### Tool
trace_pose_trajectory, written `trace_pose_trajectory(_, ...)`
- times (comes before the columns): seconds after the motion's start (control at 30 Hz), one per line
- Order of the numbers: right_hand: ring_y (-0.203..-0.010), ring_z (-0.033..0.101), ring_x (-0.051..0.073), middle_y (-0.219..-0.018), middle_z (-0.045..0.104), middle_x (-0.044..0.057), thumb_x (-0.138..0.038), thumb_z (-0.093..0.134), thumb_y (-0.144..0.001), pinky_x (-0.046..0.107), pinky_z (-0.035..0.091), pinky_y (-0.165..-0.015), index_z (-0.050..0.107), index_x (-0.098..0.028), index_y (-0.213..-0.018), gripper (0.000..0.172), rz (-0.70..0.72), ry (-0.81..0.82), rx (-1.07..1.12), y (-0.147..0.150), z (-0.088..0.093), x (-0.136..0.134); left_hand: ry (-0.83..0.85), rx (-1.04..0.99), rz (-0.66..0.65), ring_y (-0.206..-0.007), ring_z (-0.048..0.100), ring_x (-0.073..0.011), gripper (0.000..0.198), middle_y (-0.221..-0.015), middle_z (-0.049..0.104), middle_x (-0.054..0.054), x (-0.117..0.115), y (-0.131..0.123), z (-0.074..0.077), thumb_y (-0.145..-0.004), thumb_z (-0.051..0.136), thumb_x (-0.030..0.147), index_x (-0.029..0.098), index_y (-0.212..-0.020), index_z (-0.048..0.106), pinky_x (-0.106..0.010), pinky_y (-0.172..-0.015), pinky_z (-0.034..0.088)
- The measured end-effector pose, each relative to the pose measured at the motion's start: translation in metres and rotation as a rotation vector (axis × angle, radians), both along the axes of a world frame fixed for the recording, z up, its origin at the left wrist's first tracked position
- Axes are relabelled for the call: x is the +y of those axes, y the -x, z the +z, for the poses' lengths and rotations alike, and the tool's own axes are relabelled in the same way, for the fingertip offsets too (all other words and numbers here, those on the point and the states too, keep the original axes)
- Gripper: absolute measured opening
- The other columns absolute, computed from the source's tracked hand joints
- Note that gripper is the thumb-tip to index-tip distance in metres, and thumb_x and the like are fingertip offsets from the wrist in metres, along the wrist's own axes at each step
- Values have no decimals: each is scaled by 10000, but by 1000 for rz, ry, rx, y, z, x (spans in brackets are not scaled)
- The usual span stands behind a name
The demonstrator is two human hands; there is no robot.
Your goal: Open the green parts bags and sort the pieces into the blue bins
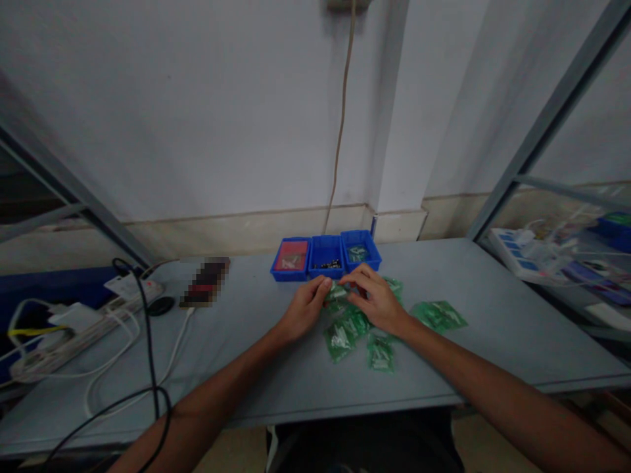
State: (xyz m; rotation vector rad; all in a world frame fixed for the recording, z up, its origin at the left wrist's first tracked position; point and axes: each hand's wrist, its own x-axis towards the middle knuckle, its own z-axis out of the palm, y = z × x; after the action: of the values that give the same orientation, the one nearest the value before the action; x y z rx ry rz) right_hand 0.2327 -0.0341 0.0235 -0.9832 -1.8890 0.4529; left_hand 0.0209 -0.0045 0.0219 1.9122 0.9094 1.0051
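Observation:
My left hand (307, 306) pinches a small green plastic bag (337, 293) between thumb and fingers, in front of the blue bins. From the other side, the curled fingers of my right hand (375, 297) close on the bag's right edge; its fingertips are small in view. Below my hands lie more green plastic bags with pale parts inside: one at the front left (339, 340), another at the front (380, 353), and one to the right (438, 316) beside my right forearm. Another bag (394, 286) is partly hidden behind my right hand.
Three blue bins stand by the wall: the left one (290, 276) has a red sheet and pale pieces, the middle one (325, 247) dark small parts, the right one (367, 238) small pieces. At left are a pixelated phone-like object (206, 282), cables and a power strip (73, 341).

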Motion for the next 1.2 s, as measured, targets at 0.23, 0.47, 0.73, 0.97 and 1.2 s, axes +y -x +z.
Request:
trace_pose_trajectory(0.23, -616, 419, 156, -654, 409, -48, -489, 549, -1041, 279, 317, -577, 447, -238, -722, 419, -87, 154, 145, 3, -10, 8, -270, 86, 70, -812, 557, -180, 490, -1059, 622, -42, 1, 3, -3, -1017, 582, 236, 254, -1494, 471, -306, -792, 487)
trace_pose_trajectory(0.47, -633, 484, 163, -673, 479, -33, -538, 447, -1086, 279, 382, -608, 560, -224, -758, 467, 2, 245, 161, 4, -8, 4, -315, 116, 41, -903, 556, -202, 153, -997, 599, -47, 3, 4, 2, -1025, 602, 337, 217, -1044, 694, -306, -797, 469)
trace_pose_trajectory(0.73, -705, 553, 188, -1069, 624, 49, -267, 606, -1011, 335, 485, -699, 524, -291, -1432, 429, -44, 21, 26, 4, -2, -3, 50, -87, 41, -675, 437, -135, 407, -742, 477, 35, 8, 2, 2, -1047, 514, 521, 182, -825, 551, -251, -619, 364)
trace_pose_trajectory(0.97, -843, 593, 218, -947, 629, 33, -293, 606, -1030, 329, 455, -764, 663, -247, -1067, 82, -1, -17, -1, 3, -1, -1, 3, 6, 8, -731, 545, -168, 508, -763, 599, -5, 4, 0, -2, -1078, 429, 552, 167, -813, 629, -276, -681, 418)
trace_pose_trajectory(1.2, -655, 438, 156, -689, 419, -44, -466, 536, -1051, 281, 322, -618, 471, -229, -755, 385, -77, 169, 138, 2, -7, 7, -176, 4, 69, -805, 588, -149, 295, -1060, 640, -38, 2, 1, 2, -1036, 601, 320, 229, -1316, 602, -239, -676, 474)
